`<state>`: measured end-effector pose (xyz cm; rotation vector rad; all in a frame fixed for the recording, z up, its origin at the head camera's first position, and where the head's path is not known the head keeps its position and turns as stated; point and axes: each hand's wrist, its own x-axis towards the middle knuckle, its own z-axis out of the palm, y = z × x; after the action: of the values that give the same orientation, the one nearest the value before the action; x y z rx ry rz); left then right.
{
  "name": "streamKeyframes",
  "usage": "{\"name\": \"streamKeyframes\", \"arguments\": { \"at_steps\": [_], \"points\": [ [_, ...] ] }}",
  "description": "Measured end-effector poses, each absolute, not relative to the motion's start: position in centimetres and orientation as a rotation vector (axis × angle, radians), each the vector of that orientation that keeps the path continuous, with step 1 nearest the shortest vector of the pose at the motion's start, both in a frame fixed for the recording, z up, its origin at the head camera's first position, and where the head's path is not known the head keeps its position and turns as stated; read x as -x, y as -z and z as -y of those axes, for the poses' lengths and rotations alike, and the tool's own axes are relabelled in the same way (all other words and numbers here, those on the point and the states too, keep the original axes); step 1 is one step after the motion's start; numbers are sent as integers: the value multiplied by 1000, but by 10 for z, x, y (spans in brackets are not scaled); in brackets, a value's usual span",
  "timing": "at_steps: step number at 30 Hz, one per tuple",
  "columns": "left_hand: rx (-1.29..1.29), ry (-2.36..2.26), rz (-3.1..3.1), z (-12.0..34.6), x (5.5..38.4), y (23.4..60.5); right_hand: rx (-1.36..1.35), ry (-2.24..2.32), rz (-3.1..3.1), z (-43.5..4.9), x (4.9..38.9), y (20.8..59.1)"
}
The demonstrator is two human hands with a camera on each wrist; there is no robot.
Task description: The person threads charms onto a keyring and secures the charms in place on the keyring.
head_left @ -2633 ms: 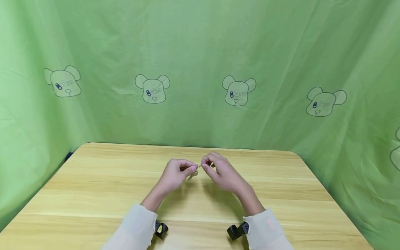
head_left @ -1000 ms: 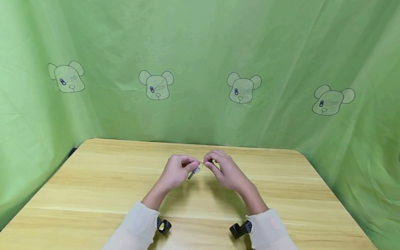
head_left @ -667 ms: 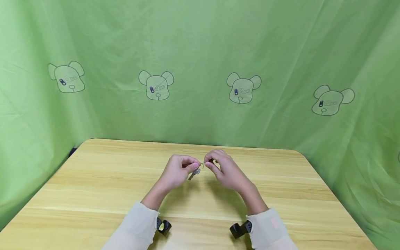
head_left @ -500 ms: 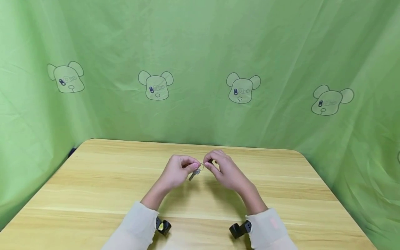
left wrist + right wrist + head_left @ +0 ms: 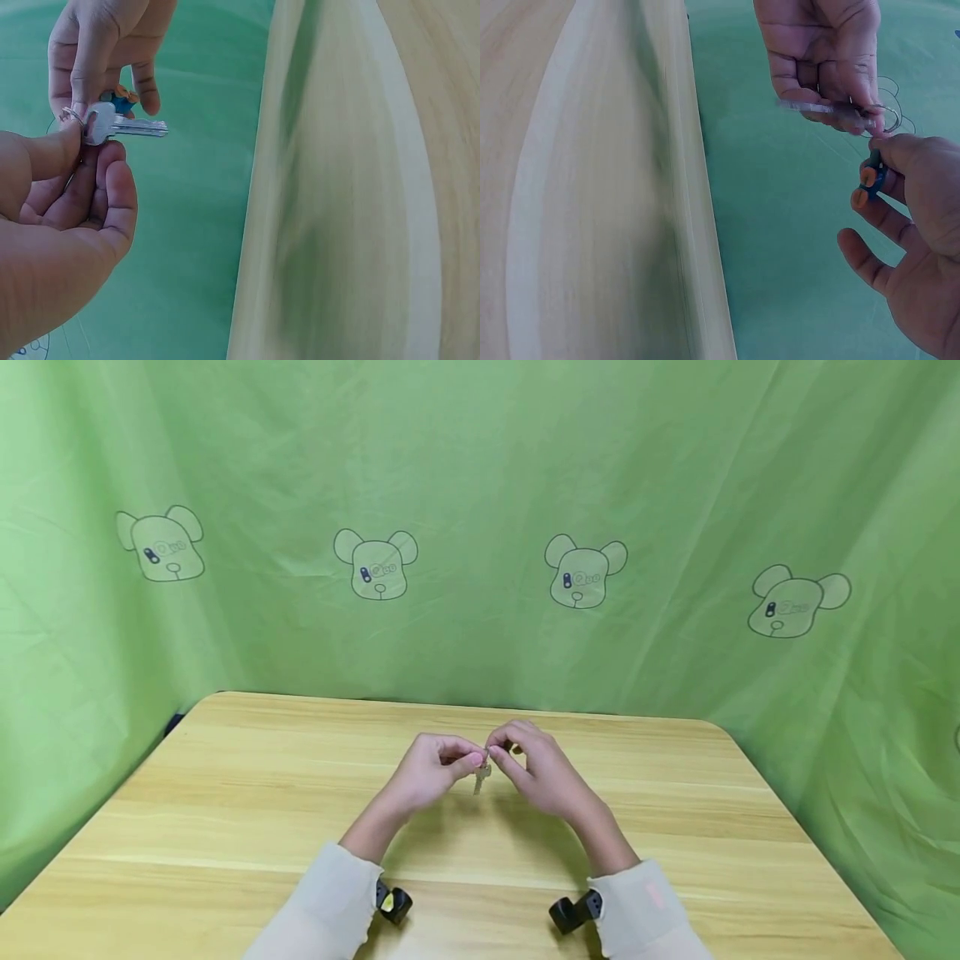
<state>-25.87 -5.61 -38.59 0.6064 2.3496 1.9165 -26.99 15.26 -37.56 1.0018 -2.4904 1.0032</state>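
A silver key (image 5: 101,124) dangles from a thin metal key ring (image 5: 897,118) between the two hands, raised over the wooden table (image 5: 480,852). My left hand (image 5: 429,770) pinches the ring with thumb and index finger, right beside the key's head. From the other side, my right hand (image 5: 536,768) pinches the ring's edge between thumb and forefinger. A small blue and orange charm (image 5: 869,178) sits against the right fingers, its upper end covered by the thumb. In the head view the fingertips of both hands nearly meet, and the key (image 5: 482,779) points downward.
A green curtain (image 5: 465,643) with printed bear heads surrounds the table's far edge and sides. Black wrist cameras (image 5: 395,906) sit at both cuffs, low over the tabletop.
My left fingertips have shifted slightly right, closing the gap to the right hand. The key has swung from a slant to nearly straight down, and less of the ring shows.
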Motion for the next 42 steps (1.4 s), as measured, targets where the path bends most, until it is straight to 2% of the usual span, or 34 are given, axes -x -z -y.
{"name": "streamKeyframes", "arguments": {
  "at_steps": [22,32,42],
  "points": [
    [-833,-1603,-2957,45,252,382,-788,-736,2440,-145,264,375],
    [-877,-1535,-2992,47,252,381,-835,-740,2412,-145,263,373],
    [-978,-1661,-2815,59,256,377,-909,-811,2318,-146,266,372]
  ]
}}
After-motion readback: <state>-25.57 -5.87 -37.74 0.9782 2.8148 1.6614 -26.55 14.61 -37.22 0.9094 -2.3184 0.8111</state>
